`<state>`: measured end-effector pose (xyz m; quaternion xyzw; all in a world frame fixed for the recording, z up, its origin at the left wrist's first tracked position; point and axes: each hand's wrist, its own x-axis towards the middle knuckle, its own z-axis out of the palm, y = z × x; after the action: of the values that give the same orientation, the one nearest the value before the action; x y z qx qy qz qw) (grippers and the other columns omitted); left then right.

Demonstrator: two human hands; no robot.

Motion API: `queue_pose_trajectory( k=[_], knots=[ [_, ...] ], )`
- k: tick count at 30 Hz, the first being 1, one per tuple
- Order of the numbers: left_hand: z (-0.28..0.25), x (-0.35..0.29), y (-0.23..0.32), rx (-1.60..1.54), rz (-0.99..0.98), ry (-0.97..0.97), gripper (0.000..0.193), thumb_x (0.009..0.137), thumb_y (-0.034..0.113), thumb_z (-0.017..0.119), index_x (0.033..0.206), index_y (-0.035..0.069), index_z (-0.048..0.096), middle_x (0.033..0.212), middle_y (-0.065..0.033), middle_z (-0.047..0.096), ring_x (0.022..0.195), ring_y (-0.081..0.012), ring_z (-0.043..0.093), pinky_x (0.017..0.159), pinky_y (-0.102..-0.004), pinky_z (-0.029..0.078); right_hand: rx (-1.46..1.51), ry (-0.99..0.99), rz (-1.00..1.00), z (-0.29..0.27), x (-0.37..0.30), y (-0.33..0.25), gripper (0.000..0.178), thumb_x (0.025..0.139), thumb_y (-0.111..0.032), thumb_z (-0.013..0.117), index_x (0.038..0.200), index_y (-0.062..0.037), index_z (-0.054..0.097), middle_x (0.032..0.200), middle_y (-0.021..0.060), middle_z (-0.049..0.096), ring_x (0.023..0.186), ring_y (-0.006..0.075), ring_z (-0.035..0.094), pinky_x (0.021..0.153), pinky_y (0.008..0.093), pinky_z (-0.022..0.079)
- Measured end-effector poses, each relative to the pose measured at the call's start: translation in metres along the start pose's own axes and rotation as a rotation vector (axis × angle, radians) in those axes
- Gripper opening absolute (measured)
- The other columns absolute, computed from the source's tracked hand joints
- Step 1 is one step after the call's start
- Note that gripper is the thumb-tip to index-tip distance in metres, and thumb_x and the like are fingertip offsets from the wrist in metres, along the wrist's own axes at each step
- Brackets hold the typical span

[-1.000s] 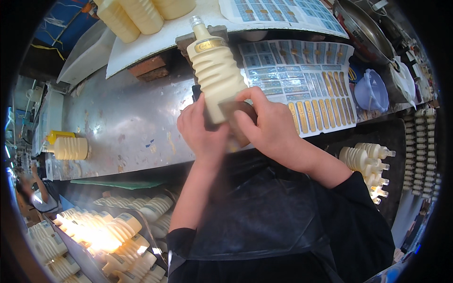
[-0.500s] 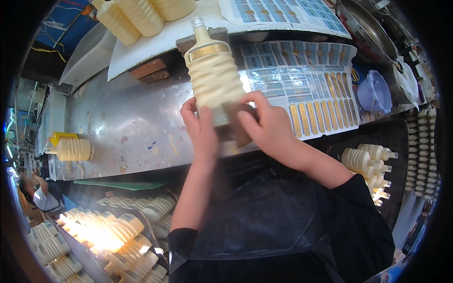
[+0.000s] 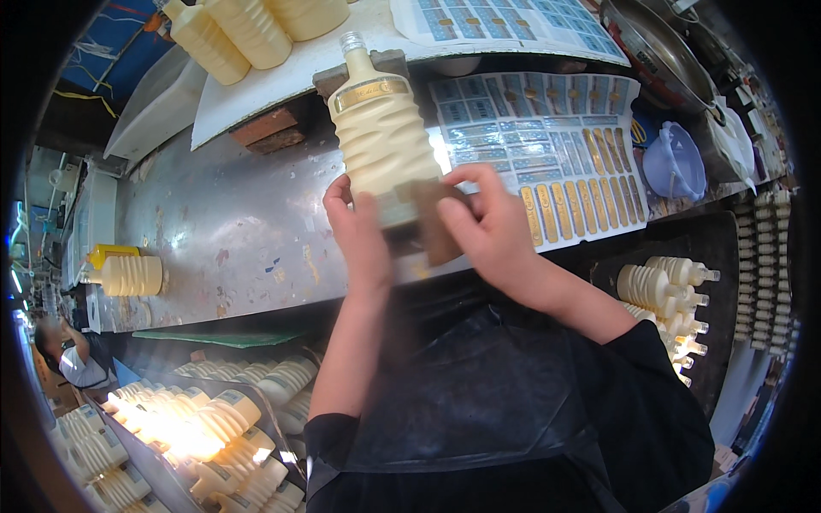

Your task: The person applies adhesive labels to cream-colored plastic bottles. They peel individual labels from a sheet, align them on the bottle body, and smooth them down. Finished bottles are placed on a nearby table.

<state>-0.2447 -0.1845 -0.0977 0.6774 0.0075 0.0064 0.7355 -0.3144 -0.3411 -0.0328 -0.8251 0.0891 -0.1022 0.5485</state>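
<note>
A cream bottle (image 3: 383, 141) with wavy ridges lies on the metal bench in front of me, neck pointing away. A gold label band (image 3: 369, 94) crosses its shoulder, and its neck end rests by a dark block (image 3: 391, 63). At the bottle's base, my left hand (image 3: 355, 224) grips the left edge, thumb on top. My right hand (image 3: 492, 224) pinches a brown flat pad (image 3: 440, 221) against the base's right side; whether it is sponge or cloth I cannot tell. The pad's left edge is blurred and covers part of the base.
Right of the bottle lies a sheet of gold and blue stickers (image 3: 547, 162), with a purple bucket (image 3: 676, 162) beyond. Another bottle (image 3: 132, 275) lies on the bench at left. Racks of bottles (image 3: 218, 419) stand lower left; more bottles (image 3: 654, 286) are at right. A person (image 3: 81, 355) is far left.
The pad and my right hand have shifted slightly right along the bottle's base. My left hand keeps its grip. The whole view has drifted a little.
</note>
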Motion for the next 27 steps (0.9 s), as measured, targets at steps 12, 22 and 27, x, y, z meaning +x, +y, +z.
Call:
queue_pose_trajectory(
  k=[12,22,27],
  knots=[
    [-0.008,-0.001,-0.013,-0.07,0.04,-0.076,0.052,0.106,0.027,0.047,0.145,-0.005,0.037,0.145,-0.0189,0.043,0.135,-0.0257,0.043,0.116,-0.0378,0.031,-0.11,0.03,0.099,-0.008,0.007,0.043,0.023,0.098,-0.023,0.06,0.117,-0.0112,0.057,0.066,0.0177,0.065,0.061,0.0384,0.065,0.058,0.0471,0.047],
    [-0.009,-0.005,-0.012,-0.136,0.033,-0.082,0.045,0.11,0.029,0.042,0.143,-0.001,0.04,0.14,-0.0144,0.048,0.128,-0.021,0.047,0.111,-0.0355,0.038,-0.134,0.079,0.007,-0.007,0.009,0.054,0.022,0.098,-0.023,0.061,0.116,-0.012,0.057,0.069,0.0205,0.066,0.067,0.0434,0.066,0.061,0.0502,0.048],
    [-0.01,-0.009,0.003,-0.199,-0.051,-0.048,0.042,0.111,0.029,0.044,0.14,-0.001,0.043,0.134,-0.0117,0.053,0.123,-0.0186,0.051,0.108,-0.0334,0.04,-0.1,0.083,-0.003,-0.015,0.013,0.042,0.025,0.098,-0.023,0.062,0.119,-0.0113,0.058,0.073,0.0176,0.068,0.068,0.0378,0.068,0.062,0.0454,0.05]
  ],
)
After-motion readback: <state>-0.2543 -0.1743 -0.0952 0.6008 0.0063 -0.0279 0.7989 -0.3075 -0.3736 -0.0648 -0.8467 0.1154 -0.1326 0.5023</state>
